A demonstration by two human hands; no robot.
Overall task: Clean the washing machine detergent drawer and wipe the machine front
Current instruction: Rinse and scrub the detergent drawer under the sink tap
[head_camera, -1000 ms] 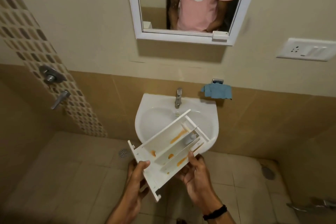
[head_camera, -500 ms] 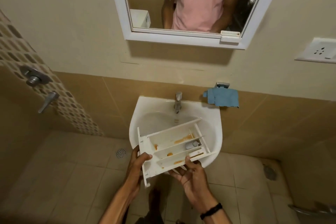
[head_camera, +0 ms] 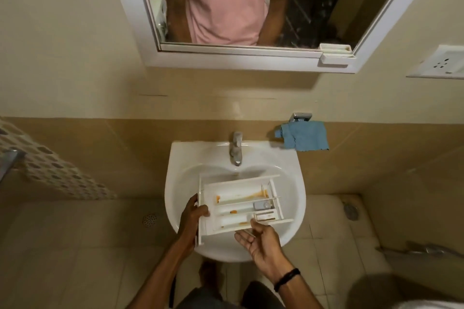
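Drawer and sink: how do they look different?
The drawer is boxy with straight dividers; the sink is a round bowl. The drawer has orange stains; the sink looks mostly clean. The left hand grips the drawer; the sink sits against the wall. Both are white.

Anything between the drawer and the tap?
Nothing visible. The white plastic detergent drawer is held over the white ceramic basin, just short of the chrome tap, bare bowl between them. The left hand grips its front panel; the right hand lies open at its near edge. The bowl beneath the drawer is hidden.
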